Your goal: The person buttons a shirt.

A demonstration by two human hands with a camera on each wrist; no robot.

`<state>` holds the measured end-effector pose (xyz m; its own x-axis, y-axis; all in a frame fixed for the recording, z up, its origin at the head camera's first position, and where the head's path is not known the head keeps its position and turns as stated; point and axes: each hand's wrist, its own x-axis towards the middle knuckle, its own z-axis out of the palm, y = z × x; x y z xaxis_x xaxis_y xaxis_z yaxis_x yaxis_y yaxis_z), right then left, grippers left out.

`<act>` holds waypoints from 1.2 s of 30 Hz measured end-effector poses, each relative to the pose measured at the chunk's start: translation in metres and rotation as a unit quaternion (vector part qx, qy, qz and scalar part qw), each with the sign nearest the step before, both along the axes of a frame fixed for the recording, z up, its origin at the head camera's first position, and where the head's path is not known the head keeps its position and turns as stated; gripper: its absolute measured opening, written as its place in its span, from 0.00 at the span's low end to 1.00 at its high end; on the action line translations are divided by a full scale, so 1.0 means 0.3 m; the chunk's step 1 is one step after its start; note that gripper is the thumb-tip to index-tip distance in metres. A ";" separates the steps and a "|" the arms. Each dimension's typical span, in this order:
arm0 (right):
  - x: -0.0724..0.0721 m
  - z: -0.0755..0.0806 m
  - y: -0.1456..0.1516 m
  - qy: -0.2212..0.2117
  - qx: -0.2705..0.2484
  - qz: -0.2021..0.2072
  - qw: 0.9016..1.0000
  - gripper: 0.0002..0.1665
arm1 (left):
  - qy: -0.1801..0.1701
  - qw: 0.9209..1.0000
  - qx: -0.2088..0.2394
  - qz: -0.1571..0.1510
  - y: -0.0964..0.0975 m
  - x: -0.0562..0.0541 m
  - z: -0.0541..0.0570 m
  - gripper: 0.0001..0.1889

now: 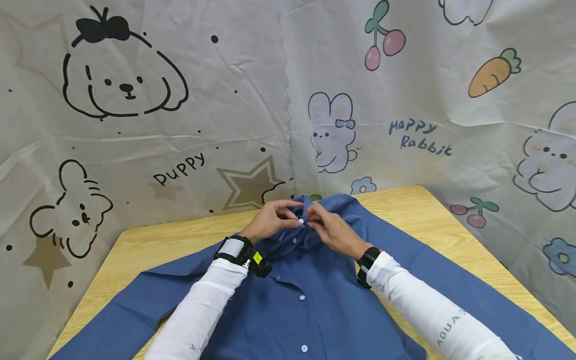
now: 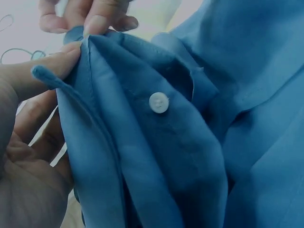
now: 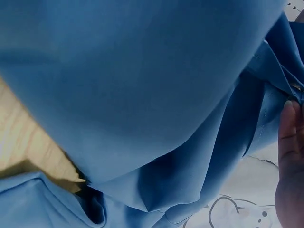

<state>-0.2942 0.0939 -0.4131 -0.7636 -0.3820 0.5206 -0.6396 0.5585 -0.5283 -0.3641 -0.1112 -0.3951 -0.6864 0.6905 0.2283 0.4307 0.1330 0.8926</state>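
Observation:
A blue button-up shirt point(image 1: 335, 295) lies front up, its collar end lifted between both hands. My left hand point(image 1: 272, 219) pinches the cloth near the collar, beside a white button point(image 1: 301, 221). Close on the other side, my right hand point(image 1: 334, 231) pinches the collar cloth with thumb and fingers. In the left wrist view, the left thumb presses the folded edge, and the right fingers point(image 2: 97, 19) grip that fold at its top. Another white button point(image 2: 158, 102) shows on the placket there. Cloth fills most of the right wrist view, with a hand point(image 3: 290, 161) at its right edge.
The shirt is spread over a light wooden table point(image 1: 405, 210), its sleeves reaching out to both sides. More white buttons point(image 1: 302, 297) run down the front. Behind the table hangs a pale sheet point(image 1: 252, 90) printed with cartoon animals.

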 end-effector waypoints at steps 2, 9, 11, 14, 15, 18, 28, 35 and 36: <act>0.002 0.000 -0.001 0.001 0.001 0.000 1.000 0.10 | 0.002 1.000 -0.020 -0.007 0.002 -0.003 0.005 0.25; 0.008 0.003 -0.001 -0.011 -0.001 0.008 1.000 0.11 | 0.004 0.997 -0.073 -0.017 0.003 0.006 0.019 0.22; 0.010 0.001 -0.001 -0.020 -0.002 0.012 1.000 0.11 | 0.001 0.997 -0.071 -0.021 0.001 0.006 0.014 0.21; 0.012 -0.003 -0.001 -0.028 -0.003 0.016 0.999 0.10 | -0.006 0.998 -0.063 -0.028 -0.004 0.006 0.008 0.21; 0.013 -0.005 -0.001 -0.029 -0.003 0.017 0.999 0.10 | -0.009 0.998 -0.059 -0.030 -0.006 0.005 0.006 0.21; 0.012 -0.008 0.000 -0.024 0.000 0.016 1.000 0.10 | -0.013 0.998 -0.048 -0.029 -0.010 0.002 0.006 0.21; 0.016 -0.010 -0.003 -0.023 0.010 0.017 1.000 0.10 | -0.019 0.998 -0.060 -0.024 -0.013 -0.002 0.010 0.21; 0.014 -0.015 -0.004 -0.011 0.016 0.021 1.000 0.10 | -0.023 0.995 -0.092 -0.036 -0.011 0.001 0.012 0.21; 0.014 -0.016 -0.004 -0.011 0.015 0.020 1.000 0.10 | -0.021 0.995 -0.091 -0.040 -0.010 0.001 0.012 0.20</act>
<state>-0.2899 0.0927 -0.4178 -0.7586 -0.4278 0.4915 -0.6500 0.5486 -0.5258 -0.3638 -0.1143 -0.3914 -0.6333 0.7710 0.0663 0.4088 0.2606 0.8747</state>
